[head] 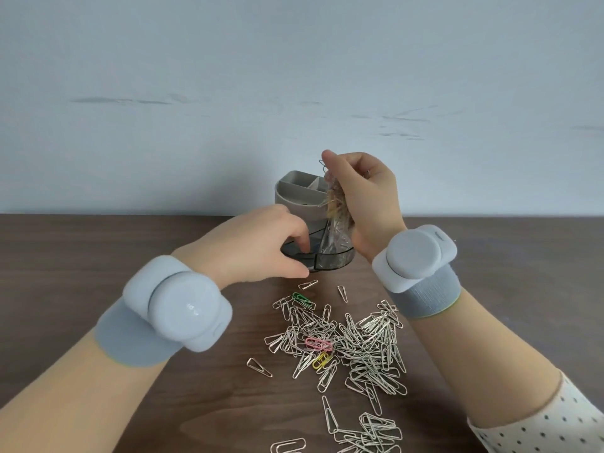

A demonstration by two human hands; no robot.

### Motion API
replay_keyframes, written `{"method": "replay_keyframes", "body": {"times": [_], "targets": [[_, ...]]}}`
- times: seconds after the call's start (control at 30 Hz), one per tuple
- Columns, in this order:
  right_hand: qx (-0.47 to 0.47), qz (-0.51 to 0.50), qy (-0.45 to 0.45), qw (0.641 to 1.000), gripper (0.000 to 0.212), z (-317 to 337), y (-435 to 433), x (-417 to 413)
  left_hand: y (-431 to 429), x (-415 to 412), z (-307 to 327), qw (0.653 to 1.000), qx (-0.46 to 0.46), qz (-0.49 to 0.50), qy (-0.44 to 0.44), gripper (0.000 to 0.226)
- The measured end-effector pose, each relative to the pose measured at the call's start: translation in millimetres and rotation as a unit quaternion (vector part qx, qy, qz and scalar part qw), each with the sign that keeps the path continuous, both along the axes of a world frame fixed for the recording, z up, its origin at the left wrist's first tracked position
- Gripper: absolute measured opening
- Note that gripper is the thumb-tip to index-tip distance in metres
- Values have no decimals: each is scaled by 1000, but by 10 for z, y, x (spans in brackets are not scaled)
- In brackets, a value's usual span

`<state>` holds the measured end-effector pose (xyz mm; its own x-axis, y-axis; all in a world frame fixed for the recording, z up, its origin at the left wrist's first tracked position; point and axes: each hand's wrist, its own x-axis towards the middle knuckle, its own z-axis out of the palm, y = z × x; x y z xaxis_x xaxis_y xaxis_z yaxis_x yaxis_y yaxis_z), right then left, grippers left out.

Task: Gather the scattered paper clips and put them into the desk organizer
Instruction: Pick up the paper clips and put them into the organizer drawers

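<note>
Mostly silver paper clips [356, 341] heaped on table [130, 243].

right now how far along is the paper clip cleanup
Early. The right hand holds a bunch of clips over the desk organizer; the left hand steadies its clear front tray. Most of the paper clip pile remains on the desk.

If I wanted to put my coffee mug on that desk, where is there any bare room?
Bare wood lies left of the left hand and its forearm, back to the wall, and right of the right hand beyond its wristband. It is crowded in the middle: the paper clips sprawl from the desk organizer toward the near edge.
</note>
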<state>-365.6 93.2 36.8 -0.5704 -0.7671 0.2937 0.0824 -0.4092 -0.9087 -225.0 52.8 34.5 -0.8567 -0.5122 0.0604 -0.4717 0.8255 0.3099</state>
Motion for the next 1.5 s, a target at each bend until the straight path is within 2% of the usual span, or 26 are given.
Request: {"method": "replay_keyframes", "body": {"times": [0.1,0.23,0.47,0.6,0.8,0.9,0.97,1.0,1.07,1.13,1.17,1.2,1.3,1.37,1.43,1.5], "targets": [[17,-19,36,999,24,1,9,15,-29,-4,-8,1000,-17,6,25,21],[10,-23,75,997,26,18,16,66,-29,-24,-23,998,-11,26,59,26],[-8,-15,139,990,34,-3,36,149,-39,-12,-19,998,1,29,58,23],[-3,-15,125,992,41,-8,66,105,-80,40,8,997,31,41,59,21],[-6,34,104,994,34,0,112,67,-104,53,11,995,50,51,76,20],[27,16,153,988,26,13,119,30,-88,65,24,992,68,46,94,20],[76,-6,283,956,19,45,107,-13,-94,65,39,991,74,44,104,19],[103,1,379,920,19,72,99,-27,-101,64,47,990,72,46,110,18],[144,57,562,812,22,134,70,-44,-128,61,52,989,51,56,129,18],[192,99,691,690,26,171,37,-33,-157,56,33,984,24,75,160,18],[213,88,729,645,28,186,23,-26,-174,52,16,981,17,85,174,18],[226,66,751,617,30,195,17,-24,-185,40,-4,978,12,95,184,18],[229,11,780,582,33,200,26,10,-212,22,-64,972,1,112,205,19],[222,2,796,564,27,196,38,23,-221,3,-94,968,0,117,223,18],[212,-2,797,565,21,217,42,42,-218,-7,-117,965,-4,122,232,19],[201,-3,785,585,16,252,39,70,-198,-22,-134,964,-26,130,229,21]]}}
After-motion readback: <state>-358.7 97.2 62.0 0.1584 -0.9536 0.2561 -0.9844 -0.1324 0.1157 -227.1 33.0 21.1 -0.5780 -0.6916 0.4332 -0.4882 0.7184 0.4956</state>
